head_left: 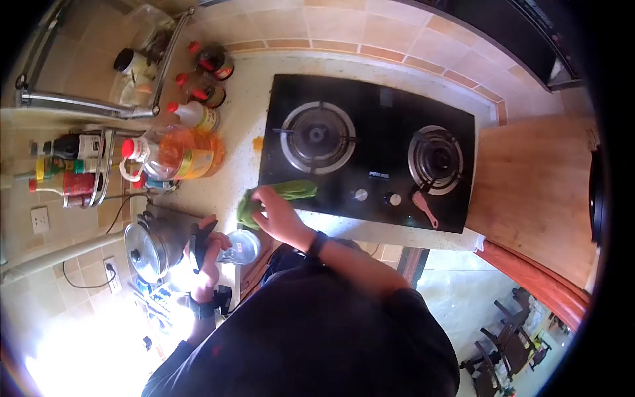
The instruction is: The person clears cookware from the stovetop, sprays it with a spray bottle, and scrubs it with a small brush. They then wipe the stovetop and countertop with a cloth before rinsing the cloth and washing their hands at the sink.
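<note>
My right hand [281, 215] is closed on a green cloth [248, 210], at the front left corner of the black gas stove [380, 145]. Part of the cloth stretches right over the stove's edge. Lower left, my left hand [210, 258] has its fingers around a black object [197, 245], whose full shape I cannot make out. Just right of that hand is a clear round container [243, 247]. A metal pot with a glass lid [145, 253] stands to the left of the hand.
A large oil bottle [188, 155] and several sauce bottles [198, 116] line the counter's left side. Racks [102, 165] hold more bottles. A pink utensil [425, 210] lies at the stove's front right, beside a wooden board [529, 192]. Strong glare covers the lower left.
</note>
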Demonstrator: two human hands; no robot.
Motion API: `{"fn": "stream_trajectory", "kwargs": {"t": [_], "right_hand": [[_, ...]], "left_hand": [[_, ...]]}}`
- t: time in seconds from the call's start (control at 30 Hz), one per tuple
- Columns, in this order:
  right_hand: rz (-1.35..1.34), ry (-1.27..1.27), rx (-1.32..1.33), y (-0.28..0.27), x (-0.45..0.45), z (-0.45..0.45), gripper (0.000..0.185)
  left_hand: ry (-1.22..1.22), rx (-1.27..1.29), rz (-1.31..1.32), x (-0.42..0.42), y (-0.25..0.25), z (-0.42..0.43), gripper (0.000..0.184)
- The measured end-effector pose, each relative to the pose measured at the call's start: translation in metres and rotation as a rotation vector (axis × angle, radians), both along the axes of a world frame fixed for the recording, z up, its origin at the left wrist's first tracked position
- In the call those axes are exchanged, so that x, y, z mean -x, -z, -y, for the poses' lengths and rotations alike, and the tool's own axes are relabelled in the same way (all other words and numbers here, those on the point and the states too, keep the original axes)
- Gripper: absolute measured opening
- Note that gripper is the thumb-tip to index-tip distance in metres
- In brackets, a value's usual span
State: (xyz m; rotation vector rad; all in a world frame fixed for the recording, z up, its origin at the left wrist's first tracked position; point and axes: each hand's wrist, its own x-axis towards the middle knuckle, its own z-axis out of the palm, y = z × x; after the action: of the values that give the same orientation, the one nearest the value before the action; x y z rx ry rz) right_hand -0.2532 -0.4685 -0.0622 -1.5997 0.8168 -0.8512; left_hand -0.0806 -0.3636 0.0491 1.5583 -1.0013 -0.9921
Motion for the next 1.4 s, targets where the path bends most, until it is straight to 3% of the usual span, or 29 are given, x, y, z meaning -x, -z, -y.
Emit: {"fn": "stream_trajectory", "kwargs": {"t": [0.07,0.2,0.27,0.33,0.37,0.4,0.43,0.5,0.53,0.57,0.6,0.63,0.7,0.77,0.8,0.9,1.0,1.1,1.33,1.4], "right_hand": [[0.076,-0.023,0.065,0.017,-0.043,0.001,0.035],[0.193,-0.079,-0.086,0.030,-0.101,-0.001,0.029],[0.158,0.031,0.110,0.058,-0.112,-0.001,0.033],[-0.049,-0.230,-0.085,0.062,-0.087,0.005,0.030],[-0.031,-0.100,-0.004,0.071,-0.076,-0.002,0.027],[-0.131,-0.075,-0.122,0.061,-0.037,-0.001,0.025],[-0.198,-0.078,-0.098,0.056,-0.028,-0.001,0.026],[-0.023,0.073,-0.149,0.075,0.032,-0.010,0.021],[0.053,0.170,-0.299,0.072,0.068,-0.013,0.018],[-0.114,0.264,-0.218,0.056,0.109,-0.011,0.016],[-0.139,0.389,-0.282,0.054,0.149,-0.015,0.015],[0.075,0.567,-0.269,0.069,0.189,-0.024,0.013],[-0.286,0.802,-0.170,0.067,0.267,-0.029,0.011],[-0.702,0.969,-0.086,0.084,0.339,-0.034,0.021],[-0.852,1.073,-0.019,0.094,0.361,-0.036,0.026],[-1.348,0.938,0.284,0.123,0.399,-0.047,0.035],[-1.318,0.791,0.197,0.138,0.404,-0.054,0.039],[-1.385,0.659,0.302,0.125,0.386,-0.056,0.041],[-1.327,0.581,0.292,0.149,0.377,-0.061,0.034],[-1.172,0.652,0.046,0.143,0.379,-0.072,0.032]], "left_hand": [[-0.025,-0.119,0.194,-0.005,-0.023,-0.004,0.050],[0.045,-0.167,0.306,-0.020,-0.023,-0.003,0.034],[0.036,-0.159,0.289,-0.022,-0.012,0.002,0.032],[0.070,-0.123,0.201,-0.025,0.005,0.007,0.034],[0.121,-0.195,0.144,-0.024,0.006,0.011,0.040],[0.128,-0.121,-0.012,-0.018,0.033,0.004,0.046],[0.188,-0.120,-0.013,-0.014,0.039,0.009,0.048],[0.326,-0.074,0.005,0.000,0.055,0.023,0.049],[0.405,-0.032,0.027,0.007,0.068,0.026,0.049],[0.415,0.094,0.139,0.007,0.113,0.017,0.047],[0.461,-0.045,0.141,0.014,0.114,0.028,0.042],[0.511,-0.184,0.151,0.020,0.115,0.038,0.037],[0.456,-0.112,0.239,0.031,0.142,0.041,0.028],[0.400,0.015,0.299,0.036,0.182,0.041,0.021],[0.396,-0.081,0.330,0.040,0.179,0.044,0.020],[0.392,-0.265,0.433,0.050,0.169,0.055,0.024],[0.334,-0.390,0.397,0.050,0.172,0.054,0.024],[0.298,-0.398,0.324,0.053,0.174,0.055,0.023],[0.224,-0.414,0.385,0.066,0.182,0.045,0.023],[0.210,-0.328,0.307,0.064,0.190,0.034,0.026]]}}
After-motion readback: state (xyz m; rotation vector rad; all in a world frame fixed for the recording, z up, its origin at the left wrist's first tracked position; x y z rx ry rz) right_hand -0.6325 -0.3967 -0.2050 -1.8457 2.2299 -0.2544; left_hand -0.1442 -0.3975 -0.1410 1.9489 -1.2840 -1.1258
